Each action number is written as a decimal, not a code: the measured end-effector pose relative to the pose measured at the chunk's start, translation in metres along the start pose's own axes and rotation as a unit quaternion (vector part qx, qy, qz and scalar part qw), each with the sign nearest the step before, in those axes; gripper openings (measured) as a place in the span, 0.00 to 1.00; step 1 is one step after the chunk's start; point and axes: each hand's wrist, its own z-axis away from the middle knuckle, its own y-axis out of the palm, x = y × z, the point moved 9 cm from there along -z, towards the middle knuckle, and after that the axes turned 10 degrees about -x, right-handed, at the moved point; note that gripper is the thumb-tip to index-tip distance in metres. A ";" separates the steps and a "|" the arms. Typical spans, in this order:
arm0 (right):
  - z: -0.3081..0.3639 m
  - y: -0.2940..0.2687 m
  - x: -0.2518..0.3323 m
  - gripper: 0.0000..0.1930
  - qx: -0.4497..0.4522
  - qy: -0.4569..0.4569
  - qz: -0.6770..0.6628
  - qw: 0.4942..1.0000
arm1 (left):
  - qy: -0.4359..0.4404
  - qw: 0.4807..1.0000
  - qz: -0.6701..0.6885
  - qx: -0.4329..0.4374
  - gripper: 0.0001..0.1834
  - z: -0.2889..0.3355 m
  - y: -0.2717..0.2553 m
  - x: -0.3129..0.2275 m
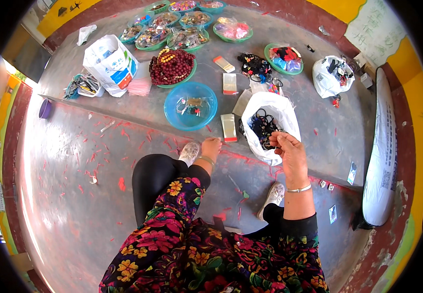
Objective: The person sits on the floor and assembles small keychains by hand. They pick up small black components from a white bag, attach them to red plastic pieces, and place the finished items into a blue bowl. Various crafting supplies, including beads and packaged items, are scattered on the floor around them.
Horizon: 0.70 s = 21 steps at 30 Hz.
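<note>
On the grey floor (70,161), scattered with red scraps, a row of goods spreads out ahead of the person. Furthest off stand green and blue basins of small wares, and nearer lies a heap of dark red beads (172,66) in a green basin. A tall white bag (106,61) stands to the left, with pink sheets (139,88) beside it; another white bag (324,82), packed full, sits over to the right. Between the blue basin (171,110) and the open bag (289,110) lies a pale card (228,127) with a red end (two similar ones are further back).

The open bag, white and holding dark bands (262,128), is under the right hand (292,149), which covers part of its near rim. That hand's fingers are bent, tips close to the thumb; whether they pinch anything (something thin, perhaps) I cannot tell. The left hand (212,146) is just below the blue basin, fingers curled inward; its grip is too hidden to judge. Inside that basin lie a few small things (193,103).
</note>
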 end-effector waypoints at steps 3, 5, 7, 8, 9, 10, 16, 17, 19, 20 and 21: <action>0.001 0.002 -0.001 0.09 0.007 0.006 0.010 1.000 | 0.138 0.969 -0.200 -0.049 0.16 -0.009 0.005 -0.019; 0.002 0.003 -0.001 0.09 0.009 0.011 0.018 1.000 | 0.197 0.931 -0.294 -0.093 0.20 -0.011 0.010 -0.032; 0.004 0.001 0.004 0.09 0.000 0.012 0.022 1.000 | 0.219 0.907 -0.337 -0.128 0.25 -0.003 0.023 -0.045; 0.004 0.001 0.005 0.09 -0.002 0.013 0.022 1.000 | 0.213 0.896 -0.367 -0.132 0.25 0.000 0.029 -0.049; 0.003 -0.001 0.006 0.09 -0.004 0.016 0.022 1.000 | 0.205 0.884 -0.397 -0.135 0.26 0.004 0.035 -0.054; 0.003 -0.003 0.006 0.09 -0.006 0.018 0.022 1.000 | 0.197 0.872 -0.426 -0.138 0.27 0.007 0.039 -0.057; 0.002 -0.004 0.007 0.08 0.000 0.018 0.018 1.000 | 0.186 0.842 -0.482 -0.157 0.31 0.006 0.051 -0.065; 0.002 -0.005 0.006 0.08 -0.001 0.021 0.021 1.000 | 0.181 0.843 -0.481 -0.156 0.31 0.006 0.053 -0.064; 0.002 -0.005 0.005 0.08 -0.003 0.024 0.026 0.999 | 0.173 0.846 -0.480 -0.155 0.32 0.006 0.057 -0.064; 0.002 -0.006 0.004 0.08 -0.002 0.025 0.025 0.999 | 0.173 0.849 -0.473 -0.158 0.32 0.006 0.059 -0.065; 0.001 -0.006 0.004 0.09 0.000 0.025 0.025 0.999 | 0.173 0.852 -0.466 -0.163 0.31 0.003 0.061 -0.064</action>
